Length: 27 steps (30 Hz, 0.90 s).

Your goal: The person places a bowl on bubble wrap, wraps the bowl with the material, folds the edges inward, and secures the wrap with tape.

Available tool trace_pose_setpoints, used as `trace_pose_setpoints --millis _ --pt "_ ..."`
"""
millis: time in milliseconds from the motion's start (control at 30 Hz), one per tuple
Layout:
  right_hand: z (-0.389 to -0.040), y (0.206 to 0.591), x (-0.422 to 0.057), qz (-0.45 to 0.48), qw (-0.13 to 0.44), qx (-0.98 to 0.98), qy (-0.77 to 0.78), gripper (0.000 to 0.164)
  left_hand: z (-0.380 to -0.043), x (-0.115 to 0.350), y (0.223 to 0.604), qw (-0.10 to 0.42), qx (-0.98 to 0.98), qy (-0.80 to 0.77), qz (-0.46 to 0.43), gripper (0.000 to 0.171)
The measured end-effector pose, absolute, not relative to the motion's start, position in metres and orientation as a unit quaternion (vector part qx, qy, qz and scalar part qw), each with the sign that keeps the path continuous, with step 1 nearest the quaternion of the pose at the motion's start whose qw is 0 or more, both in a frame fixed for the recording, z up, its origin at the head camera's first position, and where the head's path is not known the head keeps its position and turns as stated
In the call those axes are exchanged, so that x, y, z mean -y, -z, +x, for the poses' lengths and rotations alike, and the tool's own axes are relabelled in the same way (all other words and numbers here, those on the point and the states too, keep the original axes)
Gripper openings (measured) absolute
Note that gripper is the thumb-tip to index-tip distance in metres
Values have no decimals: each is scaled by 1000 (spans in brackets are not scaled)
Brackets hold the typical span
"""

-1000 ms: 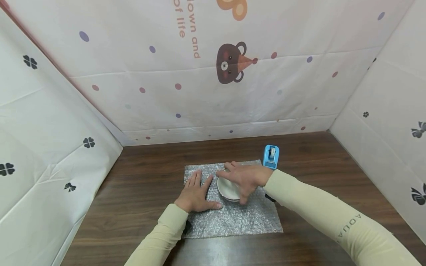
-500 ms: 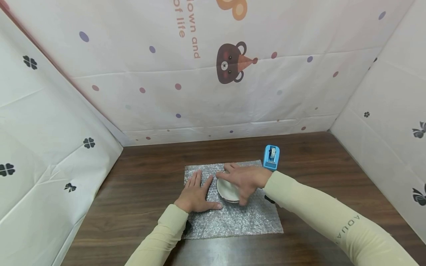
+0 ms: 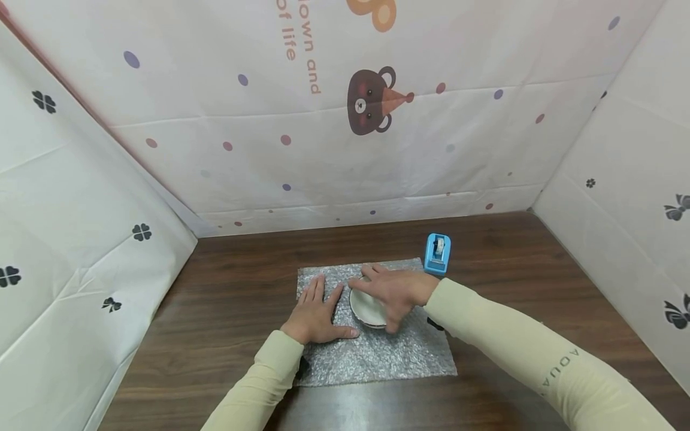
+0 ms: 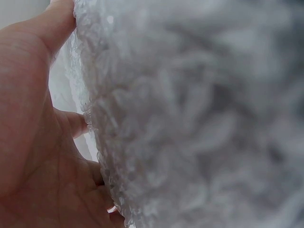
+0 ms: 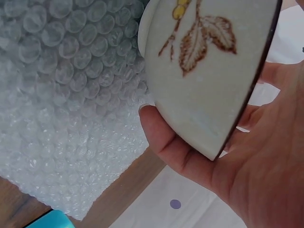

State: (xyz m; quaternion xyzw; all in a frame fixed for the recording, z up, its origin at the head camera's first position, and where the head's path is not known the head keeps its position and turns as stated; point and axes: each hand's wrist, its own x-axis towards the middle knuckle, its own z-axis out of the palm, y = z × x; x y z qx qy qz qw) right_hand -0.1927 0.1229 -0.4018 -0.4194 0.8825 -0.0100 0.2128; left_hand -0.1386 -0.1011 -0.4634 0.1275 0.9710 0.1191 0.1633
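The bubble-wrap sheet point(image 3: 383, 359) lies flat on the table point(image 3: 232, 299). The bowl point(image 3: 368, 309) stands upright on the sheet. The right hand point(image 3: 396, 292) grasps the bowl, thumb and fingers opposed. The left hand point(image 3: 315, 318) rests on the sheet's left part, fingers extended. The tape dispenser point(image 3: 437, 254) sits just beside the sheet's far right corner

There is one bowl point(image 3: 366, 309), one bubble-wrap sheet point(image 3: 373, 360) and one tape dispenser point(image 3: 436, 256).
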Motion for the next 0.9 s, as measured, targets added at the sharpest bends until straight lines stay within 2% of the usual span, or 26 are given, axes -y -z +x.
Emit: trace_pose_setpoints --millis 900 --pt "-187 404 -124 -392 213 -895 29 127 -138 102 463 163 -970 -125 128 110"
